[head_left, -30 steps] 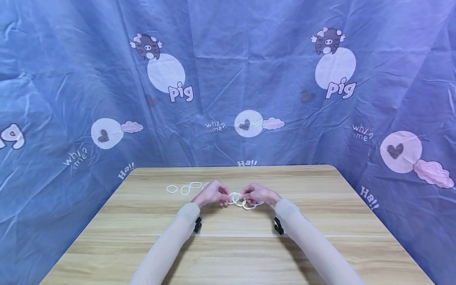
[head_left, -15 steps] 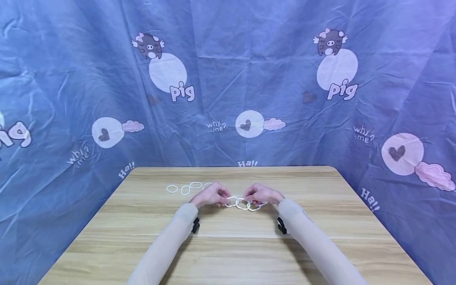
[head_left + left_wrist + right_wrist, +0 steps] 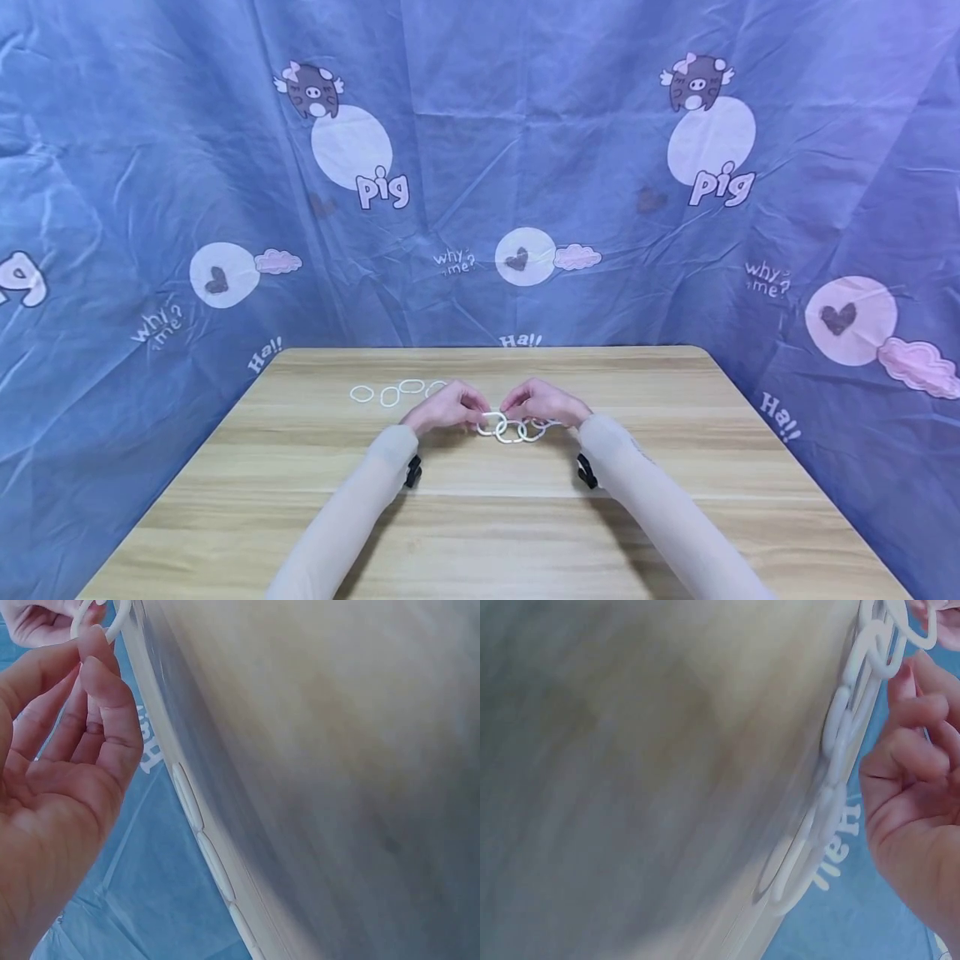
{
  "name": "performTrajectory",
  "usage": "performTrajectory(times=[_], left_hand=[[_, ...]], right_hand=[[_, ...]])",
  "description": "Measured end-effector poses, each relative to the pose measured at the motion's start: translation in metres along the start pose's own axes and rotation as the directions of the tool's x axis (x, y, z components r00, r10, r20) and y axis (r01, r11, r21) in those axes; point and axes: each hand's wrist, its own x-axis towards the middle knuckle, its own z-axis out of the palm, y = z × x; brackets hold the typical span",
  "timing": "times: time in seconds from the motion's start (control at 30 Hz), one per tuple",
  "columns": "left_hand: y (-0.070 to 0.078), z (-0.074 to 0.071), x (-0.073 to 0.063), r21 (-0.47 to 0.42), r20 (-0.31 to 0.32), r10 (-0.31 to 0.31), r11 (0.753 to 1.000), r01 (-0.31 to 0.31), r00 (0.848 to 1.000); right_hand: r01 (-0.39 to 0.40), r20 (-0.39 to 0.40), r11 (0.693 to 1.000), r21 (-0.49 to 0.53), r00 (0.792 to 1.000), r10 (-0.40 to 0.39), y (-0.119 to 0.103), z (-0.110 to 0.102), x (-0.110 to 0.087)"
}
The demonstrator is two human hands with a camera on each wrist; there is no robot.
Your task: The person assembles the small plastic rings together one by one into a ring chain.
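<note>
White plastic chain links are joined in a short chain [image 3: 832,727] that trails over the wood table below my right hand. My left hand [image 3: 448,405] pinches the end link [image 3: 491,413] between thumb and fingertips, holding it tilted up. Opposite it, my right hand [image 3: 546,403] has thumb and index finger together at the same link's upper right edge; its other fingers curl in. The second link [image 3: 512,441] hangs through the end one, and the remaining links lie partly hidden behind my right hand.
Several loose white links [image 3: 216,864] lie in a row to the left of my left hand, the nearest partly covered by it. The wood table [image 3: 480,542] ends at a back edge close to a blue printed curtain [image 3: 465,167].
My right hand has shifted slightly left, closer to my left hand, at the end link. That link has tilted more upright. The loose links stay where they lay.
</note>
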Motion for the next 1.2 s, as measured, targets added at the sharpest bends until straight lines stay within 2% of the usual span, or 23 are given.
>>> performTrajectory(times=[0.33,0.63,0.83,0.97,1.2], left_hand=[[0.0,-0.001,0.001,-0.052,0.012,-0.024,0.998,0.024,1.0],[0.001,-0.002,-0.001,-0.069,-0.022,-0.029,0.997,0.028,0.999],[0.0,-0.009,-0.008,-0.054,-0.043,-0.038,0.998,0.036,0.998],[-0.006,-0.015,-0.013,-0.065,-0.059,-0.041,0.997,0.037,0.997],[-0.014,-0.031,-0.024,-0.079,-0.089,-0.052,0.996,0.045,0.995]], right_hand=[[0.038,0.02,0.999,-0.036,0.999,-0.038,-0.006,0.01,0.01],[0.02,0.011,1.0,0.019,1.0,-0.02,-0.002,0.017,0.013],[-0.03,0.017,0.998,0.06,0.999,0.029,-0.001,0.016,0.011],[-0.034,0.024,0.996,0.088,0.999,0.032,0.0,0.015,0.01],[-0.037,0.002,0.997,0.074,0.999,0.037,0.002,0.013,0.006]])
